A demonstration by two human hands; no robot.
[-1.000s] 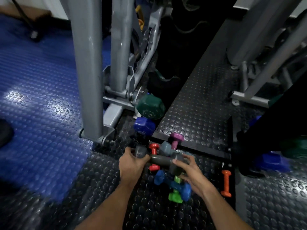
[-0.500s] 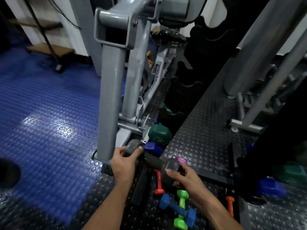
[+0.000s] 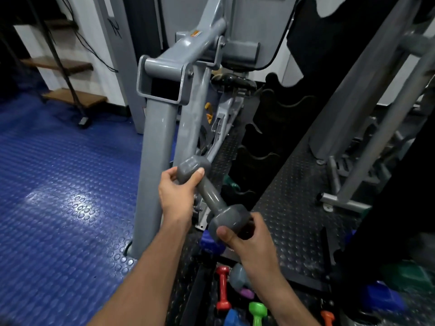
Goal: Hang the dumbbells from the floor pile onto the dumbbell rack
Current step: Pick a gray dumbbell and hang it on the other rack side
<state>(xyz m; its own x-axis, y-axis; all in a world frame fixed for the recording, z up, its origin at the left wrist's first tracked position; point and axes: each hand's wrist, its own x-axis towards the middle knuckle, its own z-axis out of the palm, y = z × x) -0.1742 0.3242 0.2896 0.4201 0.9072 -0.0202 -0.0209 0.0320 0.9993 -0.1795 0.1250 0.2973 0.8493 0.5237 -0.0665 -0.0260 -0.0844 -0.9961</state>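
A grey dumbbell [image 3: 210, 195] is lifted off the floor, tilted from upper left to lower right. My left hand [image 3: 177, 193] grips its upper head and my right hand [image 3: 247, 236] grips its lower head. The black dumbbell rack [image 3: 256, 158] with curved cradles stands just behind, leaning up to the right. Below my arms the floor pile holds a red dumbbell [image 3: 222, 288], a green one [image 3: 258, 312], a blue one [image 3: 231, 318], another grey one [image 3: 239, 276] over a purple one [image 3: 247, 293], and an orange one [image 3: 327, 317].
A grey machine frame [image 3: 156, 149] rises right beside my left hand. More grey frame tubes [image 3: 353, 147] stand at the right on the black studded mat [image 3: 292, 208]. Blue studded flooring [image 3: 58, 196] spreads left. Blue [image 3: 383, 296] and green [image 3: 414, 274] dumbbells lie at bottom right.
Both hands have raised the grey dumbbell from the floor pile up toward the rack, and my view has tilted upward.
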